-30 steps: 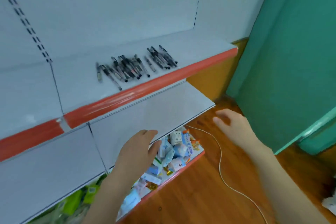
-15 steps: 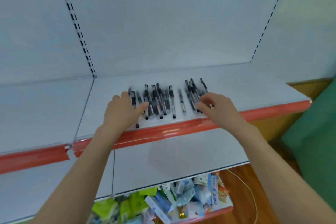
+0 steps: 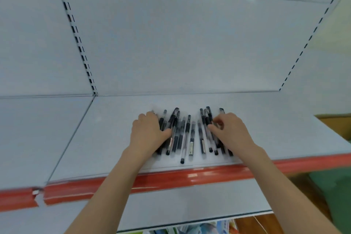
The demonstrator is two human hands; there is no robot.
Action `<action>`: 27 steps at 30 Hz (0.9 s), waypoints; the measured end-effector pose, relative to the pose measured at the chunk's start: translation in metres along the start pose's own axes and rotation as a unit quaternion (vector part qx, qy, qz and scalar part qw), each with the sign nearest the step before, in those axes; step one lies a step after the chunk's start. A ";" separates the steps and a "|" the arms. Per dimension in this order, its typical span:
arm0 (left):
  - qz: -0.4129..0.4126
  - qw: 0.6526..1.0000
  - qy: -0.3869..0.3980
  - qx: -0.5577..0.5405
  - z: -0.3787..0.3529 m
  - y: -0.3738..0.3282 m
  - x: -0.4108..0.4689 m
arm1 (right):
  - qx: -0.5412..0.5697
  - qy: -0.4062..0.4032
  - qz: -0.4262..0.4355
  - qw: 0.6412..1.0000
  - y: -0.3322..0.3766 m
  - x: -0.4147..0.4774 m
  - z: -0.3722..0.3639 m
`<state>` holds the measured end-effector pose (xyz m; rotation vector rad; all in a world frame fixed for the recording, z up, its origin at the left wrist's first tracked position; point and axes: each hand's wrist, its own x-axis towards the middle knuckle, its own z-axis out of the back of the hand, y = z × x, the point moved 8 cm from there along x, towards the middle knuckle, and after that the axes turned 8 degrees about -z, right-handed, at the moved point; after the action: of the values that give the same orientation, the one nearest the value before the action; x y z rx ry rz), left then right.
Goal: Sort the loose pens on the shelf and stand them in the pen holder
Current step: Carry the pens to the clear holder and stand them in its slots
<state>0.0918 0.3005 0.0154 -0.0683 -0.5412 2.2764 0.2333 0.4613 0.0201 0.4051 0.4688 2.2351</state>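
Observation:
Several black-capped clear pens (image 3: 187, 135) lie side by side on the white shelf (image 3: 106, 135), pointing front to back. My left hand (image 3: 150, 133) lies over the left end of the row, fingers spread over the pens and thumb against one. My right hand (image 3: 230, 133) sits on the right end, its fingers curled down onto the pens there. Whether either hand grips a pen is hidden by the fingers. No pen holder is in view.
The shelf has a red front strip (image 3: 171, 178) and a white back panel with slotted uprights (image 3: 76, 38). A second white shelf (image 3: 190, 207) juts out below. Coloured packets (image 3: 209, 229) show under it. A green surface (image 3: 334, 192) stands at the right.
Both hands rose from below the lower shelf to the pen row and now rest on its two ends. The view swung up and closer to the shelf.

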 end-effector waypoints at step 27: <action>0.091 0.954 -0.061 -0.280 -0.001 -0.009 0.012 | 0.137 0.160 -0.070 0.975 -0.047 0.049 0.006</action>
<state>0.0899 0.3154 0.0194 -0.2681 -1.2804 2.2421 0.2353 0.5284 0.0104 0.1434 0.9542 2.1091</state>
